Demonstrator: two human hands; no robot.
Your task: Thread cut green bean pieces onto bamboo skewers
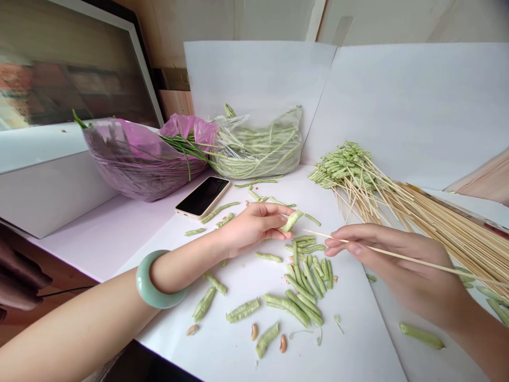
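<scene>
Over the middle of the white table, my left hand [262, 225] pinches a short piece of green bean [293, 220]. My right hand [401, 260] grips a thin wooden skewer [421, 261] between thumb and fingers. Its pointed tip aims left at the bean piece, with a small gap between them. Below the hands lie several cut bean pieces [308, 276], some in a loose pile and some scattered. A few brown seeds [254, 332] rest near the front. A pale green bangle [147, 281] circles my left wrist.
Skewers loaded with beans [345, 164] lie at the back right, beside a large bundle of bare skewers [441, 217]. A clear bag of long beans [262, 143] and a purple bag of greens [143, 164] stand behind. A phone [203, 195] lies at left, below a framed screen [79, 63].
</scene>
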